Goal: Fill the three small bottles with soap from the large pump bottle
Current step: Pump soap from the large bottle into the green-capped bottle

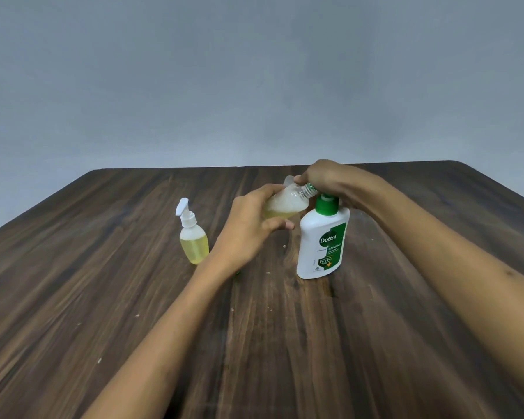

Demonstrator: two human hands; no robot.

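The large white pump bottle [322,240] with a green label stands upright right of the table's middle. My right hand [324,179] rests on top of its green pump head, fingers closed over it. My left hand [251,225] grips a small clear bottle [288,201], tilted on its side, its uncapped threaded neck touching the pump's nozzle. Pale yellow soap lies in its lower part, foam above. A second small bottle [192,237], capped with a white pump and holding yellow soap, stands upright to the left. A pale object shows behind the tilted bottle, mostly hidden.
The dark wooden table [103,297] stretches all around the bottles, with small pale specks scattered on it. Its far edge meets a plain grey wall [254,86]. A small green bit peeks out under my left wrist.
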